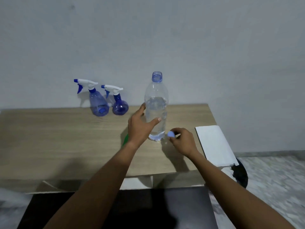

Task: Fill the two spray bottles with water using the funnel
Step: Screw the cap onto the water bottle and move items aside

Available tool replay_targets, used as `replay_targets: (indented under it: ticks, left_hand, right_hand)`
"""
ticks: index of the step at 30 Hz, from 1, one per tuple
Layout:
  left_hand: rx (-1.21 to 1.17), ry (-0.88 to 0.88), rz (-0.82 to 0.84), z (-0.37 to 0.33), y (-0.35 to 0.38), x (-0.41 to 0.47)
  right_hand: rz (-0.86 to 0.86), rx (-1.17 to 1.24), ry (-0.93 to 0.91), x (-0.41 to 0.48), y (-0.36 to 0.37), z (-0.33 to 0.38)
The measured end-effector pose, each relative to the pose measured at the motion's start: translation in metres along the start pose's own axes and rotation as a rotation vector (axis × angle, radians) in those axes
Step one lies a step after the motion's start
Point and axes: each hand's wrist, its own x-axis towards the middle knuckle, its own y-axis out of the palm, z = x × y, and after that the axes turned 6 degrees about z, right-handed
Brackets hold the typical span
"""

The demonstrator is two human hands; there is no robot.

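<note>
One view only: a wide-angle camera at head height, facing forward and tilted down across a table (66, 138) toward a wall (165, 38). The wall fills the upper half of the frame; the table spans the middle band; floor (272, 176) appears at lower right. Both forearms enter from the bottom edge and converge near frame centre, where the left hand (140, 128) and right hand (181, 141) sit close to the lens axis. The far table edge meets the wall just above centre. Straight lines bow toward the frame edges. No second view shares the scene.
</note>
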Motion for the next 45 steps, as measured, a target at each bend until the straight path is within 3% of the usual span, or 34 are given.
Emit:
replay_targets:
  ticks: [4, 8, 13, 20, 45]
  left_hand:
    - [-0.100, 0.015, 0.036, -0.019, -0.016, 0.020]
    - [-0.056, 0.082, 0.076, -0.046, -0.036, 0.042]
    - [-0.076, 0.122, 0.162, -0.071, -0.050, 0.059]
    - [-0.192, 0.088, 0.384, -0.074, -0.053, 0.068]
    - [-0.216, 0.040, 0.415, -0.061, -0.050, 0.069]
  right_hand:
    - [-0.063, 0.120, -0.105, 0.020, -0.052, 0.047]
    - [-0.067, 0.195, -0.253, 0.035, -0.105, 0.104]
    - [0.019, 0.203, -0.360, 0.047, -0.145, 0.158]
    - [0.199, 0.007, -0.432, 0.050, -0.157, 0.198]
    - [0.364, -0.571, -0.522, 0.056, -0.168, 0.238]
